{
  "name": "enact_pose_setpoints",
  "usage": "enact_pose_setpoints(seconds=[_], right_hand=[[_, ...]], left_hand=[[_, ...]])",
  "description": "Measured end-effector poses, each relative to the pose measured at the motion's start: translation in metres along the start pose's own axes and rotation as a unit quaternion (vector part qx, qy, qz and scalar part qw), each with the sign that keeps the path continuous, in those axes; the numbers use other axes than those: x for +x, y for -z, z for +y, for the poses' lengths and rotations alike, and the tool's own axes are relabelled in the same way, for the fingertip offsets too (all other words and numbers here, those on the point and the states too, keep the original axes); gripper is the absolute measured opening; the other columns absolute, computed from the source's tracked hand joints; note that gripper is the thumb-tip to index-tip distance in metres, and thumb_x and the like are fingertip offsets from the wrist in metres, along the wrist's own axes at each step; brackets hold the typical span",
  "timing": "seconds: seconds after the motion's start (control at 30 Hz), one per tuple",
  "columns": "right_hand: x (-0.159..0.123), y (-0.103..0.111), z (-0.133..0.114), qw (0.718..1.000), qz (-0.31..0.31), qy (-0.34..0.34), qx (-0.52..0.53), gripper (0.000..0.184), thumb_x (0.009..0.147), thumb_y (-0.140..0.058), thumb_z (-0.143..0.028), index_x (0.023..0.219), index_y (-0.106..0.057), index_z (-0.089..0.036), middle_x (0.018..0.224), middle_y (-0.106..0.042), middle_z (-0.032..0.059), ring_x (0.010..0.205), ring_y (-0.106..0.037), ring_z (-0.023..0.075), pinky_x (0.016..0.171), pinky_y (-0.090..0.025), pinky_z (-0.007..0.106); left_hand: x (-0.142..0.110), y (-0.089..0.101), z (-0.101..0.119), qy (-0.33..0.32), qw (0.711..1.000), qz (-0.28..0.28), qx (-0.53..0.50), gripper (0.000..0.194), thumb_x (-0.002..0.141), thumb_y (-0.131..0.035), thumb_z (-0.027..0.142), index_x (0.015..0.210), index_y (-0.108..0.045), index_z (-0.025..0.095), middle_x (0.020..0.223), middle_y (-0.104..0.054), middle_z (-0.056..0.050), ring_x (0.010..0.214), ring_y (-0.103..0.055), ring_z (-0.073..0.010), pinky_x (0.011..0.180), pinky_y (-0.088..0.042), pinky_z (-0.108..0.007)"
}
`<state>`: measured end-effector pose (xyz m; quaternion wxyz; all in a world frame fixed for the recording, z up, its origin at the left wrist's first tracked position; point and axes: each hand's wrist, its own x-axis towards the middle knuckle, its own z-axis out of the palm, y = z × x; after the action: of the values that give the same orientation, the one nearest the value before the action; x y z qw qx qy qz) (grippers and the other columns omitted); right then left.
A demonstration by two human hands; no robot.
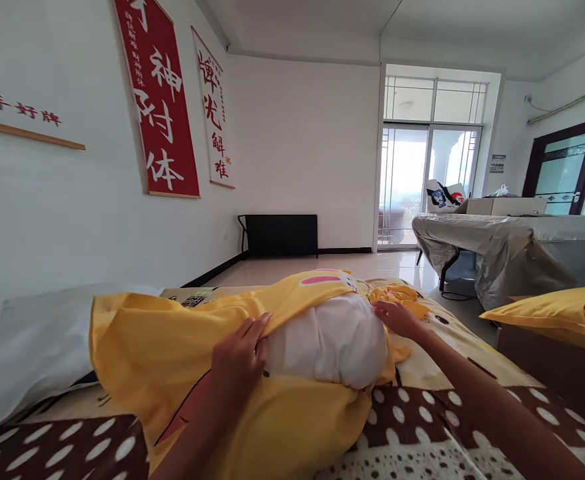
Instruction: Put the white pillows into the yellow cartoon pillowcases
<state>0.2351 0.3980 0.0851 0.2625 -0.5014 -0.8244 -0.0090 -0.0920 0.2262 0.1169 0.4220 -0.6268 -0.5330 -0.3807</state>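
A yellow pillowcase [172, 327] with cartoon prints lies across the bed in front of me. Through its long opening shows a white pillow [327, 340], partly covered by the yellow cloth. My left hand [242, 347] is closed on the upper edge of the opening, its fingers curled over the fabric left of the bare white part. At the far right end, my right hand [395, 318] pinches the bunched yellow cloth beside the pillow; its fingertips are partly hidden.
A patterned blanket [412, 420] covers the bed. Another white pillow [37, 347] lies at the left. On the right, a yellow pillow [547, 313] rests on a brown box [537, 360]. Beyond stands a plastic-covered table [502, 233]. A black folded panel [282, 235] leans by the back wall.
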Motion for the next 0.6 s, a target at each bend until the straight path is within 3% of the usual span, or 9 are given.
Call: enact_pose_setpoints(seconds=[0.07, 0.2, 0.43, 0.53, 0.6], right_hand=[[0.003, -0.011, 0.006, 0.999, -0.005, -0.045, 0.01, 0.031, 0.089, -0.045, -0.032, 0.111, -0.063, -0.021, 0.099, -0.072, 0.006, 0.087, -0.066, 0.0202, 0.075, -0.046, 0.029], [0.011, -0.027, 0.002, 0.996, -0.013, -0.08, 0.029, 0.031, 0.083, -0.051, -0.027, 0.113, -0.059, -0.022, 0.101, -0.07, 0.006, 0.09, -0.065, 0.0197, 0.07, -0.043, 0.026], [0.023, -0.027, -0.02, 0.989, 0.038, -0.136, 0.036, 0.025, 0.081, -0.052, -0.025, 0.101, -0.06, -0.014, 0.092, -0.068, 0.02, 0.089, -0.064, 0.0304, 0.074, -0.041, 0.037], [0.025, -0.022, -0.03, 0.989, 0.046, -0.106, 0.088, 0.021, 0.077, -0.053, -0.024, 0.095, -0.063, -0.017, 0.095, -0.07, 0.013, 0.087, -0.064, 0.0242, 0.072, -0.042, 0.031], [0.025, -0.017, -0.041, 0.987, 0.054, -0.085, 0.129, 0.022, 0.076, -0.052, -0.023, 0.093, -0.064, -0.018, 0.094, -0.07, 0.008, 0.083, -0.063, 0.019, 0.07, -0.043, 0.026]], left_hand=[[-0.001, 0.004, 0.004, -0.006, 1.0, 0.016, -0.018, 0.034, 0.08, -0.041, 0.007, 0.102, -0.064, 0.017, 0.076, -0.069, -0.002, 0.06, -0.064, -0.0146, 0.05, -0.046, -0.022], [-0.004, 0.019, 0.022, -0.084, 0.993, 0.036, -0.077, 0.035, 0.081, -0.04, 0.004, 0.107, -0.058, 0.017, 0.071, -0.065, -0.001, 0.058, -0.062, -0.013, 0.051, -0.045, -0.021], [-0.021, 0.053, 0.062, -0.176, 0.951, 0.045, -0.25, 0.041, 0.079, -0.042, -0.002, 0.115, -0.053, 0.014, 0.053, -0.053, 0.002, 0.045, -0.049, -0.0111, 0.046, -0.041, -0.02], [-0.022, 0.06, 0.056, -0.152, 0.955, 0.069, -0.245, 0.036, 0.079, -0.042, 0.004, 0.109, -0.056, 0.017, 0.058, -0.06, 0.0, 0.049, -0.055, -0.0132, 0.046, -0.043, -0.022], [-0.014, 0.062, 0.046, -0.06, 0.971, 0.089, -0.213, 0.026, 0.08, -0.046, 0.011, 0.099, -0.06, 0.021, 0.065, -0.065, -0.001, 0.054, -0.06, -0.0148, 0.045, -0.045, -0.023]])
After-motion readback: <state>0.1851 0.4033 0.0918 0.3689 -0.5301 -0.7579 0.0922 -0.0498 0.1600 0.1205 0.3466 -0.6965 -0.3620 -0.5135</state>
